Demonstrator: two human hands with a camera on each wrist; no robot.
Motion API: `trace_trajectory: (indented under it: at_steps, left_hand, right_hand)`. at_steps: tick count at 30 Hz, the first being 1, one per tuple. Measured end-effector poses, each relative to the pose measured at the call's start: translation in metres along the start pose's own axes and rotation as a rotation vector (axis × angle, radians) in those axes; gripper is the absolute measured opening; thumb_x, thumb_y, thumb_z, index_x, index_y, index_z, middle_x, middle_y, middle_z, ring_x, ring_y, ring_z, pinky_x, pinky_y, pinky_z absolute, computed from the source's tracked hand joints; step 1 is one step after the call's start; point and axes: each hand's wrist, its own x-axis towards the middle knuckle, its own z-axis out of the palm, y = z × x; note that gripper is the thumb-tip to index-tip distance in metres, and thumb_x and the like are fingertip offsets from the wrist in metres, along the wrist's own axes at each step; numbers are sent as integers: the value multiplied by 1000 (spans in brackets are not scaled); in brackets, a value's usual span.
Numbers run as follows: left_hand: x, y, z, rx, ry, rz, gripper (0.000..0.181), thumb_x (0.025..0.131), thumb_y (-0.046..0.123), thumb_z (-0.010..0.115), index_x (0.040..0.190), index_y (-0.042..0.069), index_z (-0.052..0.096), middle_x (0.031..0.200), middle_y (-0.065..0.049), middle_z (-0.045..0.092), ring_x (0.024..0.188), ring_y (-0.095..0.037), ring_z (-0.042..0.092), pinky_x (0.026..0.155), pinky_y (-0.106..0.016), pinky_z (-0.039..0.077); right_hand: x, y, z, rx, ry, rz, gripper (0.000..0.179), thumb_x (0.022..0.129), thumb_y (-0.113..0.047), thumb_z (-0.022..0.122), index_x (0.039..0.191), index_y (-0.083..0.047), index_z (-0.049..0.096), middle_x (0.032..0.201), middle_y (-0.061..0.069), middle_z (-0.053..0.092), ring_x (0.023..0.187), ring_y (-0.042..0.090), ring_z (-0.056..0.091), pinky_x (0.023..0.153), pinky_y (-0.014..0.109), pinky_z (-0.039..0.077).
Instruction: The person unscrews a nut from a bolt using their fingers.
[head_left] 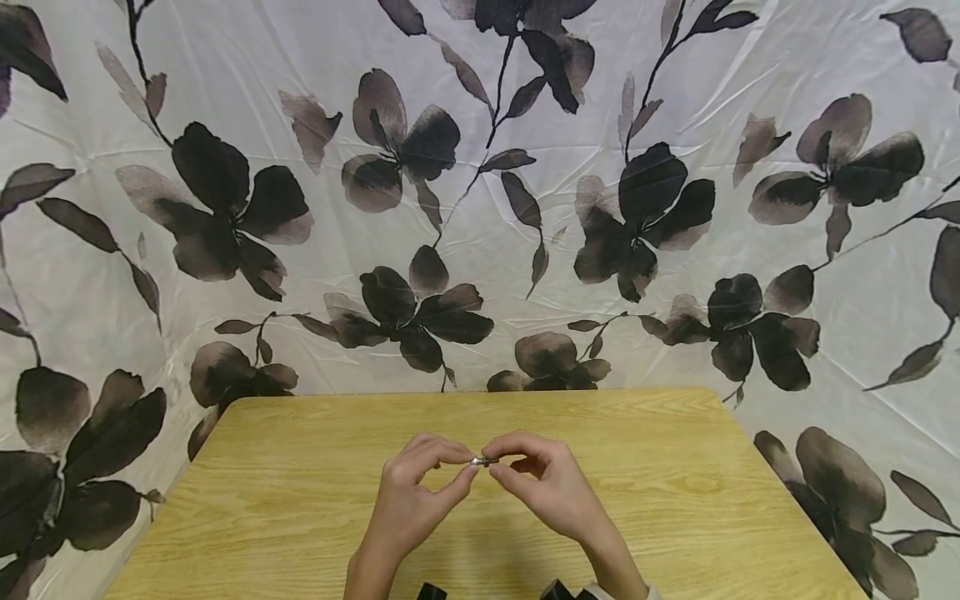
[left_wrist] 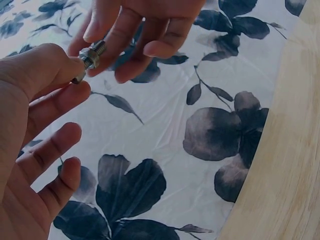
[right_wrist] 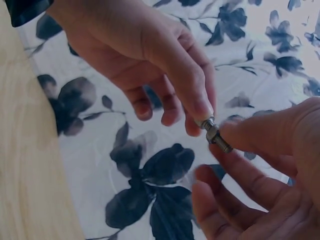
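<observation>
In the head view, the left hand and the right hand are meeting fingertip to fingertip over a yellow wood-grain surface, holding a small silver metal bolt between them. The surface is stretching out on both sides of the hands; its far edge is running beyond the fingertips, against a white cloth with dark grey flowers. At this scale, the bolt's threads are blurring.

The left wrist view is showing those threads, plus a silver metal nut sitting partway along the shaft. The left grip is pinching the bolt's head end between thumb and forefinger, while its other fingers are standing apart. The surface's edge is slanting down the right side.

The right wrist view is revealing the right grip: thumb and forefinger are pinching around the nut, and the threaded end is pointing between them. Here, the surface is occupying only the left margin.
</observation>
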Motion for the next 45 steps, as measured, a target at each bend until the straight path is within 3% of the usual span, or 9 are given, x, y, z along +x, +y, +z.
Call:
trace_trajectory:
  at_steps: [5, 9, 14, 18, 23, 30, 38, 45]
  left_hand:
    - [0, 0, 0, 10, 9, 10, 25, 78, -3, 85, 92, 18, 78, 92, 2, 77, 89, -14, 68, 78, -16, 53]
    - [0, 0, 0, 12, 20, 31, 27, 77, -4, 85, 92, 17, 79, 92, 1, 77, 89, -14, 68, 78, -17, 54]
    - [1, 0, 0, 9, 30, 57, 28, 77, -6, 84, 94, 16, 79, 92, 0, 77, 88, -15, 68, 81, -17, 54]
    - [2, 0, 0, 3, 36, 68, 29, 77, -5, 84, 96, 16, 79, 92, 0, 77, 88, -14, 67, 77, -16, 53]
    - [2, 1, -1, 5, 27, 58, 29, 78, -3, 84, 97, 18, 78, 91, 2, 77, 87, -12, 65, 71, -16, 48]
    - [1, 1, -2, -2, 21, 60, 30, 77, -4, 84, 97, 17, 78, 90, 2, 77, 87, -13, 66, 75, -17, 52]
    - [1, 1, -1, -1, 25, 45, 29, 77, -4, 84, 96, 17, 78, 89, 1, 76, 87, -13, 66, 74, -17, 52]
    - [1, 1, -1, -12, 31, 55, 22, 82, 0, 82, 95, 17, 78, 88, -1, 77, 87, -13, 66, 75, -17, 51]
  right_hand:
    - [0, -1, 2, 26, 45, -15, 27, 100, -10, 67, 127, -8, 68, 122, 14, 71, 114, 15, 67, 89, 29, 59]
    - [2, -2, 1, 1, 58, 75, 27, 103, -20, 64, 127, -8, 70, 119, 12, 73, 109, 13, 69, 89, 28, 58]
    - [2, -2, -1, -18, 18, 166, 29, 105, -29, 61, 116, -7, 76, 104, 10, 77, 97, 15, 72, 87, 29, 57]
    - [2, -2, -1, -14, -26, 137, 27, 105, -27, 61, 108, -6, 78, 96, 12, 77, 94, 17, 73, 85, 30, 56]
    - [1, -1, 0, 0, -38, 115, 23, 104, -23, 64, 111, -7, 78, 98, 14, 78, 92, 16, 74, 81, 29, 58]
    - [0, -1, 0, 4, -32, 103, 22, 101, -19, 67, 116, -5, 75, 106, 15, 77, 92, 13, 74, 79, 30, 60]
    - [0, -2, 1, -17, -9, 46, 19, 99, -15, 70, 115, -7, 73, 109, 12, 75, 98, 11, 71, 84, 31, 60]
    - [0, -1, 2, 25, 3, -31, 18, 99, -10, 69, 116, -7, 73, 114, 13, 73, 104, 13, 70, 86, 32, 60]
